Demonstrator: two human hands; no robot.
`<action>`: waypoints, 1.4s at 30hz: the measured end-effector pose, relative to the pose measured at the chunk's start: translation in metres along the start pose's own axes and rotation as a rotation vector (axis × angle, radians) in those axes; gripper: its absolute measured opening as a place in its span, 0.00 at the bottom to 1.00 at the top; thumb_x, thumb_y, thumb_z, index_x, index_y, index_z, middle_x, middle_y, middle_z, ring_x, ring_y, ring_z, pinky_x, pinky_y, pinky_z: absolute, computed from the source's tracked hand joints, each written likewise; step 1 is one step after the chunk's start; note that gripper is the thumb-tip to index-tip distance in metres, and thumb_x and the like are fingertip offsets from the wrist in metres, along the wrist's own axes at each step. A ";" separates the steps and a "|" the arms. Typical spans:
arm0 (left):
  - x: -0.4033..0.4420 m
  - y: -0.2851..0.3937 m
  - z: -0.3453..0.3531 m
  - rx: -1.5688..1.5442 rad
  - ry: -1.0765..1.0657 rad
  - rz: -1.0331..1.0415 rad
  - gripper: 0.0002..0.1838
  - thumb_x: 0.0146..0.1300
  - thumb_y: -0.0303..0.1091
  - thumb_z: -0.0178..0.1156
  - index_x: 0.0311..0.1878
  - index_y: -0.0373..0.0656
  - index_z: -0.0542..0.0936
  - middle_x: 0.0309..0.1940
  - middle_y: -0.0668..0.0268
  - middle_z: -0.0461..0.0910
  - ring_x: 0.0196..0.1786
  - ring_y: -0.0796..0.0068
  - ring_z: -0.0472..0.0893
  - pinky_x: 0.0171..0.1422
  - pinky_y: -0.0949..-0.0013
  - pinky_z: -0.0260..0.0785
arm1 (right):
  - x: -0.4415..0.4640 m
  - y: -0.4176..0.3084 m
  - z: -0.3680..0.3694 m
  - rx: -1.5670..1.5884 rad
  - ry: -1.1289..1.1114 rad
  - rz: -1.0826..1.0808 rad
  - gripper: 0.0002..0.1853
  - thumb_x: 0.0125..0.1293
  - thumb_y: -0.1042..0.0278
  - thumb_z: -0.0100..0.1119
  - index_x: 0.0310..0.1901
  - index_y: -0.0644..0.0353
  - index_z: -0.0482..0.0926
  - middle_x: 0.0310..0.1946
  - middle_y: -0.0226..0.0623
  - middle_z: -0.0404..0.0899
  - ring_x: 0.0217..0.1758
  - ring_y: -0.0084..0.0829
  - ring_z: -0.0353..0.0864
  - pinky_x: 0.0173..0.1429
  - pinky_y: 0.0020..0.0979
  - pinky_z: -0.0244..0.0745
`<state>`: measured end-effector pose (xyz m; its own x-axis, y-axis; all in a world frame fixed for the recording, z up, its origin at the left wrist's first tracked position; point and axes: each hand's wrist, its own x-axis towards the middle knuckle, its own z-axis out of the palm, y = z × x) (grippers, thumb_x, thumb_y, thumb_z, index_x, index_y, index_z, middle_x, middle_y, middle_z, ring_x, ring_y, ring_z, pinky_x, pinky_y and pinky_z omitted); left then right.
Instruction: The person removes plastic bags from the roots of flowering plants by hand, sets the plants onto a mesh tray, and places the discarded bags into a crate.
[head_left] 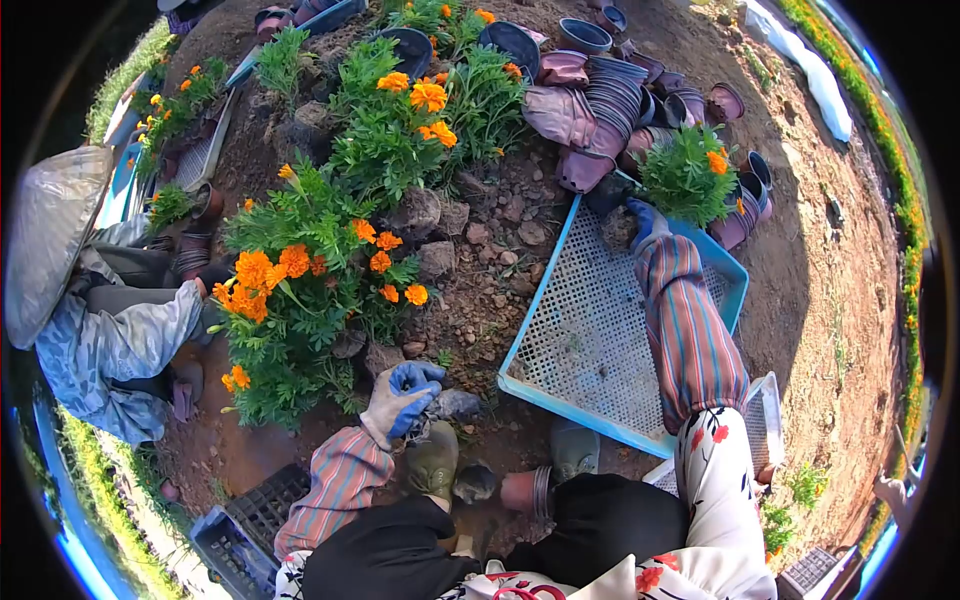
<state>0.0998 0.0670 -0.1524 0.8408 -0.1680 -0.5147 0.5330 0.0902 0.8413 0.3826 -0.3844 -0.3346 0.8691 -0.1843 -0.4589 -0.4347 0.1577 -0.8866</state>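
Observation:
My right hand [648, 222], in a blue-palmed glove, is closed on the dark root ball [618, 228] of a marigold plant [688, 178] at the far corner of a blue mesh crate [585, 345]. My left hand [402, 398], in a grey and blue glove, has its fingers curled above my left shoe [432, 460]. A dark crumpled lump [455, 404] lies beside its fingertips; whether the hand touches it is unclear. Marigolds with orange flowers [290, 280] stand in a cluster left of centre.
Stacked plastic pots [608, 105] lie beyond the crate. A pot [520, 492] sits between my feet. Black crates [265, 510] are at the lower left. A person in a wide hat [55, 235] crouches at the left. Loose soil clods [437, 258] lie mid-view.

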 end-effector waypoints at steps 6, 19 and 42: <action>-0.001 0.012 0.008 0.140 -0.076 0.037 0.14 0.51 0.24 0.60 0.43 0.35 0.75 0.41 0.64 0.76 0.46 0.76 0.74 0.54 0.71 0.65 | -0.059 -0.043 0.033 0.385 0.001 0.017 0.19 0.63 0.51 0.49 0.46 0.58 0.75 0.39 0.37 0.78 0.37 0.34 0.78 0.41 0.36 0.76; -0.010 0.023 0.058 -0.103 -0.132 0.180 0.38 0.50 0.22 0.63 0.64 0.44 0.59 0.52 0.61 0.67 0.53 0.78 0.69 0.53 0.73 0.68 | -0.285 -0.057 0.073 0.439 -0.700 0.232 0.20 0.67 0.56 0.42 0.51 0.63 0.69 0.46 0.37 0.75 0.47 0.29 0.75 0.52 0.30 0.70; -0.032 0.005 0.035 -0.200 -0.139 0.124 0.26 0.53 0.24 0.60 0.57 0.37 0.65 0.34 0.66 0.76 0.38 0.79 0.76 0.46 0.75 0.69 | -0.336 -0.027 0.122 0.599 -0.752 0.317 0.20 0.66 0.60 0.43 0.56 0.62 0.67 0.51 0.39 0.72 0.54 0.32 0.72 0.61 0.35 0.63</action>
<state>0.0718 0.0386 -0.1262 0.8871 -0.2755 -0.3705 0.4466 0.3086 0.8398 0.1311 -0.2081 -0.1496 0.7469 0.5773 -0.3299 -0.6612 0.5923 -0.4605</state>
